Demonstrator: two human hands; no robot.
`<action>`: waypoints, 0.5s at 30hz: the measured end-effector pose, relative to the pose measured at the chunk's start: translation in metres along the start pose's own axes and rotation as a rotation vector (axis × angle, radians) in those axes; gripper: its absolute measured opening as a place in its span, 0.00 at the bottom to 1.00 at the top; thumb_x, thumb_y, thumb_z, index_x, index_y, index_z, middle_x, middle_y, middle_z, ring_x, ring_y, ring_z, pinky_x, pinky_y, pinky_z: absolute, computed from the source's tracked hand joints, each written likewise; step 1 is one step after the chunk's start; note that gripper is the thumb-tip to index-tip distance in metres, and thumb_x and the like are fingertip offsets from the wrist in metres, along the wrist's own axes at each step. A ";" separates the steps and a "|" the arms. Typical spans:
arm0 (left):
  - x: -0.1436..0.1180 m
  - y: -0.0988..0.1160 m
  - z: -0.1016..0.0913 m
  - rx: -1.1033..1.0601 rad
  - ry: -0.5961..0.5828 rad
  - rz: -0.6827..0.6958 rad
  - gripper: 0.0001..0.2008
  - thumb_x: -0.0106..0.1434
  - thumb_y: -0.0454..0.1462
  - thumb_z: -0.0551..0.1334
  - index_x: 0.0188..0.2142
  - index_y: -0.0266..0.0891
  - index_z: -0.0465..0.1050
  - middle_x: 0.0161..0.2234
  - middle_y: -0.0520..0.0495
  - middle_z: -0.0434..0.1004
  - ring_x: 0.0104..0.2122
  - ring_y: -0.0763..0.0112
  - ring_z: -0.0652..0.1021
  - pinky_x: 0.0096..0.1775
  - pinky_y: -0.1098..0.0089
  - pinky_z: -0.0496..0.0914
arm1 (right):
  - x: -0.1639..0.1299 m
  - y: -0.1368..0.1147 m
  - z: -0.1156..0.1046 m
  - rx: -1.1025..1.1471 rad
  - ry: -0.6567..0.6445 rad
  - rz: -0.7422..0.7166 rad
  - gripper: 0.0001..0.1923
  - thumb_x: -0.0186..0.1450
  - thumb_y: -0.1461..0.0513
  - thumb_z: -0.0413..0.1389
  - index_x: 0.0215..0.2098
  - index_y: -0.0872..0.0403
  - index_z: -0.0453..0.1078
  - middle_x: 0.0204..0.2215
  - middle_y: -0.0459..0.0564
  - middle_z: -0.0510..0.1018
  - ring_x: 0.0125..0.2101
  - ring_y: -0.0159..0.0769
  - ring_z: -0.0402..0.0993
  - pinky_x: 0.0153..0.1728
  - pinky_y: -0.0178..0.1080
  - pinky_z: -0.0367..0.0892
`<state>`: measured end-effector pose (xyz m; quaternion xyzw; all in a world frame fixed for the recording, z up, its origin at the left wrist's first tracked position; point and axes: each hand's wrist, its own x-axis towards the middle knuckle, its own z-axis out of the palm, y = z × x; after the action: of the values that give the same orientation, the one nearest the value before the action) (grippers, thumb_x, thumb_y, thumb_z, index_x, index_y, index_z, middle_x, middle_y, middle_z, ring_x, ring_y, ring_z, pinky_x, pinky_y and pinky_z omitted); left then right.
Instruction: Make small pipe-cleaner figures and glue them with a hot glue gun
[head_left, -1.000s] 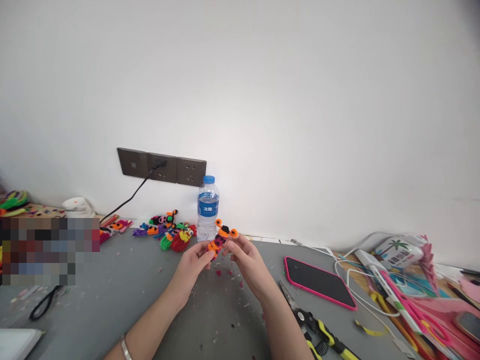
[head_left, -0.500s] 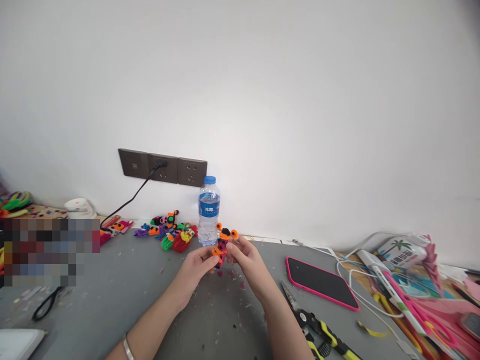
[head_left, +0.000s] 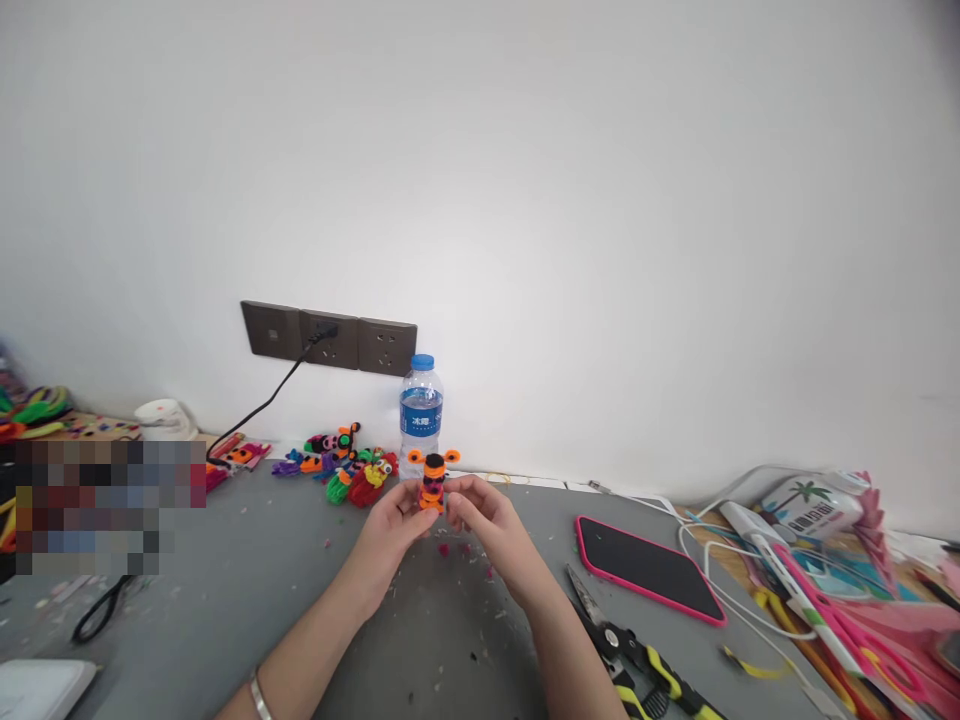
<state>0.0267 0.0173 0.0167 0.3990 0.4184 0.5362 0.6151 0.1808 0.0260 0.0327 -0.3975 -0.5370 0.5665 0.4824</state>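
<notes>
A white wall [head_left: 570, 250] fills twelve o'clock — dark sockets [head_left: 330, 338] at nine — above a grey tabletop [head_left: 442, 630] at six.

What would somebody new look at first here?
Probably the bright orange figure, held in the left hand with the right hand close beside it. The blue-capped bottle stands just behind, near the wall. Then the pink-edged phone might catch their eye, lying on the gray table to the right.
</notes>
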 end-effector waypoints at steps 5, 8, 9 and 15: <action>0.004 0.008 -0.011 -0.036 0.011 0.050 0.19 0.50 0.41 0.72 0.43 0.43 0.77 0.42 0.46 0.79 0.38 0.65 0.76 0.37 0.68 0.70 | 0.001 0.002 0.000 -0.022 0.016 -0.005 0.20 0.58 0.46 0.61 0.36 0.53 0.72 0.23 0.44 0.70 0.26 0.33 0.65 0.30 0.37 0.62; 0.008 0.019 -0.022 -0.088 0.116 0.080 0.20 0.49 0.39 0.73 0.43 0.43 0.77 0.43 0.45 0.79 0.42 0.62 0.77 0.41 0.66 0.71 | 0.002 0.004 -0.003 -0.030 0.058 -0.010 0.20 0.59 0.46 0.60 0.36 0.54 0.72 0.23 0.44 0.70 0.25 0.33 0.64 0.29 0.37 0.62; 0.010 0.023 -0.027 -0.112 0.153 0.096 0.20 0.48 0.39 0.73 0.43 0.43 0.77 0.43 0.46 0.79 0.43 0.62 0.77 0.42 0.66 0.71 | 0.003 0.004 -0.004 -0.032 0.070 -0.010 0.20 0.59 0.45 0.60 0.35 0.54 0.72 0.22 0.44 0.70 0.25 0.33 0.64 0.29 0.37 0.61; 0.018 0.044 -0.057 -0.134 0.360 0.259 0.21 0.41 0.39 0.76 0.38 0.41 0.78 0.40 0.48 0.80 0.43 0.64 0.77 0.43 0.70 0.70 | 0.006 0.011 -0.007 -0.042 0.102 -0.033 0.21 0.58 0.45 0.60 0.33 0.53 0.72 0.21 0.44 0.69 0.24 0.33 0.63 0.28 0.38 0.60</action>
<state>-0.0405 0.0420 0.0376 0.3054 0.4301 0.6999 0.4816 0.1852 0.0335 0.0217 -0.4271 -0.5297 0.5262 0.5101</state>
